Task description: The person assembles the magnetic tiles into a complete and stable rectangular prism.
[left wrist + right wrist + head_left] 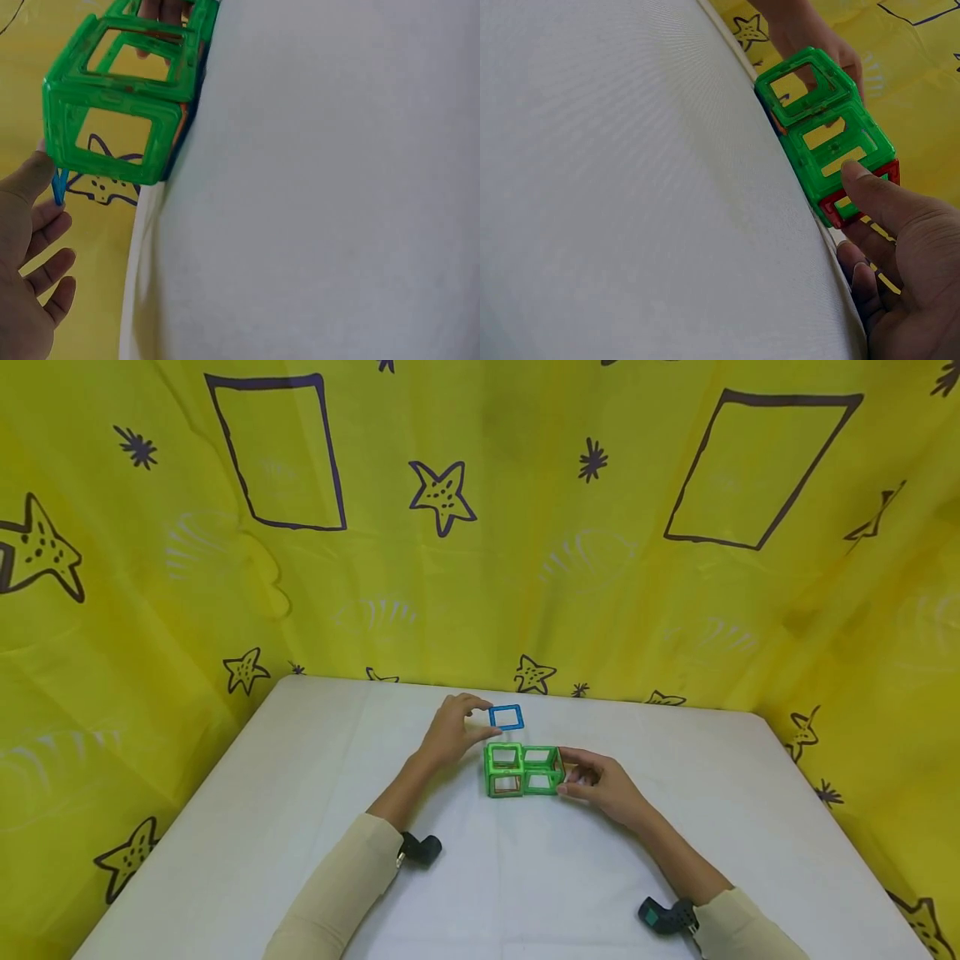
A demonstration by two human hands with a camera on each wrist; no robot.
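Observation:
A see-through box structure of green magnetic tiles (522, 770) stands on the white table, longer than it is wide. Its right end carries a red tile (829, 211). My right hand (611, 789) grips that end, thumb on the near green side and fingers around the back. Behind the structure, my left hand (448, 727) pinches a blue square tile (510, 727) between thumb and forefinger at its left side. In the left wrist view the structure mostly hides the blue tile; a narrow blue corner (58, 191) shows by the fingertips.
The white table (315, 860) ends at a back edge just beyond the blue tile. A yellow curtain (510, 568) with drawn stars and frames hangs behind and on both sides. Each wrist wears a small black camera (423, 850).

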